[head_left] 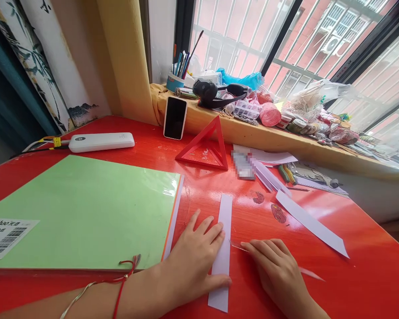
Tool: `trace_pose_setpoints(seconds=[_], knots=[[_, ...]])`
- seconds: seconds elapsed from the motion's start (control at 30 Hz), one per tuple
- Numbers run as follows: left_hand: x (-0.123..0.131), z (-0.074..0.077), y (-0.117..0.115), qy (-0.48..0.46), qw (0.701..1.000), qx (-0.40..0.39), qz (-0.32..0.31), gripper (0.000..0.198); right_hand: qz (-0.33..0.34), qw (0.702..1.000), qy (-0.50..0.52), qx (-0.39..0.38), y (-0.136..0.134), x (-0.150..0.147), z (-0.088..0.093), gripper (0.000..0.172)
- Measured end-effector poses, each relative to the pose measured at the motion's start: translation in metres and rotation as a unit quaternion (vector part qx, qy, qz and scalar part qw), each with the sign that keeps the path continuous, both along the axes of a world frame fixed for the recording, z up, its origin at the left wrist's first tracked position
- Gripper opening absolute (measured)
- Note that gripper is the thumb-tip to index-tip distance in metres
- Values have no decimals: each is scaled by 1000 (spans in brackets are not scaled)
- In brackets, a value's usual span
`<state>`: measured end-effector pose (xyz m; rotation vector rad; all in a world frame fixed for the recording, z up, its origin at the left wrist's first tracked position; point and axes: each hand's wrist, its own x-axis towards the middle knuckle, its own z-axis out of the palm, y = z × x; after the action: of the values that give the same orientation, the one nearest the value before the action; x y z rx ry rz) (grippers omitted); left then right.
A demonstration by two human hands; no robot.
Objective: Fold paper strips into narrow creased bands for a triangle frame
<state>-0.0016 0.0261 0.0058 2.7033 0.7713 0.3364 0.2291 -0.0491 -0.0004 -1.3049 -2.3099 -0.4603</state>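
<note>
My left hand lies flat with fingers spread on a long white paper strip on the red table, thumb across the strip's lower part. Just to its right, my right hand is closed in a pinch on a thin clear pointed sliver, its tip touching the strip's right edge. A red string and a thin bangle circle my left wrist.
A pack of green sheets lies at left, a white power bank behind it. A red paper triangle frame, a phone, more white strips and a cluttered windowsill lie beyond.
</note>
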Motion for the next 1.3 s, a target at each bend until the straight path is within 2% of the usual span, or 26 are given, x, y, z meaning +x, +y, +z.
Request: trace_pose_setpoints(seconds=[0.4, 0.97, 1.13, 1.3], knots=[[-2, 5, 0, 16, 999, -24, -19, 105, -4, 1000, -17, 19, -11, -6, 1, 44], [-2, 8, 1, 40, 998, -27, -40, 113, 11, 996, -90, 23, -26, -12, 14, 47], [-2, 6, 1, 28, 999, -24, -32, 112, 21, 996, -80, 23, -30, -18, 18, 54], [-2, 10, 0, 41, 998, -40, -33, 114, 11, 998, -59, 33, -37, -21, 14, 48]])
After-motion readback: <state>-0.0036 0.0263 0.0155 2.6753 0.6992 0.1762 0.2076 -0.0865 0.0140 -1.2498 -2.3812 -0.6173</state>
